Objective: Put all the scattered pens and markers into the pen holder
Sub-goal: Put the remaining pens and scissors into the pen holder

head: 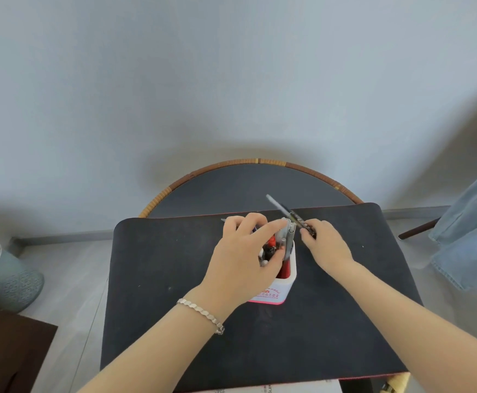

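Note:
A white pen holder (pixel 284 290) with red print stands in the middle of a dark mat (pixel 174 279). Several pens and a red marker (pixel 272 241) stand inside it. My left hand (pixel 245 256) reaches over the holder's top, thumb and forefinger closed on a grey pen (pixel 289 239) that sits upright in the holder. My right hand (pixel 325 245) is just right of the holder and grips a dark pen (pixel 288 212) that points up and away to the left. A pen tip (pixel 223 220) shows behind my left hand; the rest is hidden.
The mat lies over a round dark table with a woven rim (pixel 260 161). A grey patterned bin (pixel 7 276) stands on the floor at left, dark furniture (pixel 7 350) at the lower left, and blue denim cloth (pixel 469 236) hangs at right.

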The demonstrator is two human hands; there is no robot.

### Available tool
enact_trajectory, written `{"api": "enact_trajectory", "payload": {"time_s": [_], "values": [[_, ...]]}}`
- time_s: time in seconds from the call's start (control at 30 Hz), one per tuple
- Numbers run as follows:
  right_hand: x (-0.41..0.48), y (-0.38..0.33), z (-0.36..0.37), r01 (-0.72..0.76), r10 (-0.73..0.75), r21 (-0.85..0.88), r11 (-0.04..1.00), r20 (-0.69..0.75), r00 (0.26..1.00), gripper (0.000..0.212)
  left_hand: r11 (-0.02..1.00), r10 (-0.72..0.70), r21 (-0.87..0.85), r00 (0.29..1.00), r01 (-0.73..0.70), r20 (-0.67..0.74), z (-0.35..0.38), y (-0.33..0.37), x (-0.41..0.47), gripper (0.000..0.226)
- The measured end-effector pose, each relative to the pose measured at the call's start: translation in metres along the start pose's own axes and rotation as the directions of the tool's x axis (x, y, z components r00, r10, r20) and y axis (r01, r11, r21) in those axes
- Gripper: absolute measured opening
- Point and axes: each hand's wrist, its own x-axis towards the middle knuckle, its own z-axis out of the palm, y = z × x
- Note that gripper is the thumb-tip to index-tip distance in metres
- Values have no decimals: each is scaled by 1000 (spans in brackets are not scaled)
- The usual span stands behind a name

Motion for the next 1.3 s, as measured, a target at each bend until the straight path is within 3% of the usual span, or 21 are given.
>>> {"api": "enact_trajectory", "payload": {"time_s": [0.13, 0.2, 0.27, 0.37, 0.43, 0.63, 0.7, 0.77, 0.83, 0.87, 1.03, 1.13, 1.3], "values": [[-27, 11, -53, 78, -74, 194, 978, -28, 997, 19, 998, 53, 27, 988, -58, 144, -5, -4, 6, 55], [-47, 13, -87, 138, -131, 221, 965, -49, 990, 22, 999, 44, 10, 989, -46, 141, -5, -3, 8, 50], [-67, 13, -123, 179, -184, 246, 953, -3, 983, 11, 999, 30, -21, 993, -28, 111, -3, -3, 6, 46], [-92, 6, -165, 216, -249, 170, 962, 212, 945, 27, 999, 18, -41, 997, -15, 74, 0, -3, 4, 44], [-99, -5, -178, 203, -229, 113, 973, 324, 918, 4, 999, 6, -38, 998, -4, 61, 1, -3, 3, 46], [-85, -61, -155, 253, -175, -94, 963, 500, 848, 33, 999, -26, -38, 997, 29, 73, -1, -1, 3, 43], [-74, -78, -136, 223, -177, -65, 973, 417, 891, 35, 997, -46, -55, 995, 51, 85, -2, 1, 3, 41], [-66, -90, -111, 184, -180, -11, 983, 160, 971, 32, 996, -56, -60, 994, 62, 96, -2, 1, 2, 45], [-64, -94, -81, 153, -153, -7, 988, -52, 987, 33, 994, -62, -79, 992, 70, 110, -1, 0, 0, 48], [-66, -95, -67, 143, -142, 1, 990, -87, 986, 31, 993, -65, -90, 991, 76, 117, -1, -1, 0, 48], [-78, -84, -36, 107, -104, 175, 979, -27, 994, 23, 993, -56, -93, 992, 67, 116, -1, -2, 0, 47], [-77, -66, -60, 152, -119, 321, 935, -119, 986, 31, 994, -62, -86, 993, 71, 102, 0, -2, -1, 49], [-103, -45, -131, 230, -193, 275, 933, -155, 969, 25, 996, -65, -59, 994, 70, 83, 1, -3, 0, 49]]}}
